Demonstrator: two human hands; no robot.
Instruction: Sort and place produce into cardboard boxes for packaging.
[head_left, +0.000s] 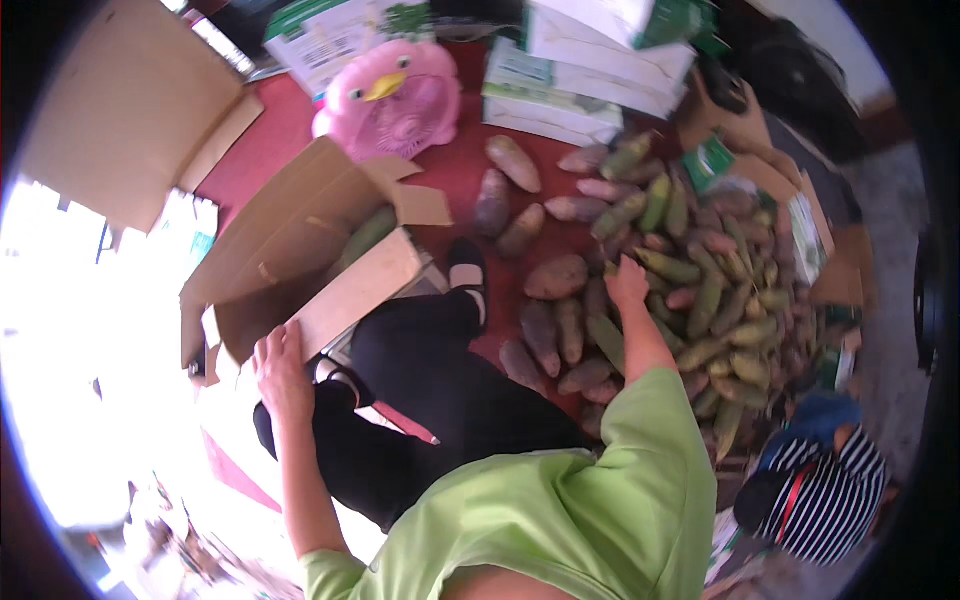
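On the left, a cardboard box [340, 312] stands with its flaps up, and part of a green root vegetable [370, 235] shows inside. My left hand [283, 375] grips the near edge of this box, fingers bent over it. To the right lies a big heap of long root vegetables [705, 300], some green, some purplish brown, like radishes. My right hand [628, 283] reaches into the left part of the heap with its fingers drawn together and pointing down. What they pinch, if anything, is hidden. Several loose brown-purple roots [540, 335] lie between the heap and my legs.
A pink bird-faced plastic fan [395, 98] stands beyond the box on the red floor covering [285, 120]. White-and-green cartons [555, 95] lie at the back. Another open cardboard box [770, 165] stands behind the heap. A person in a striped top [825, 505] is at the lower right.
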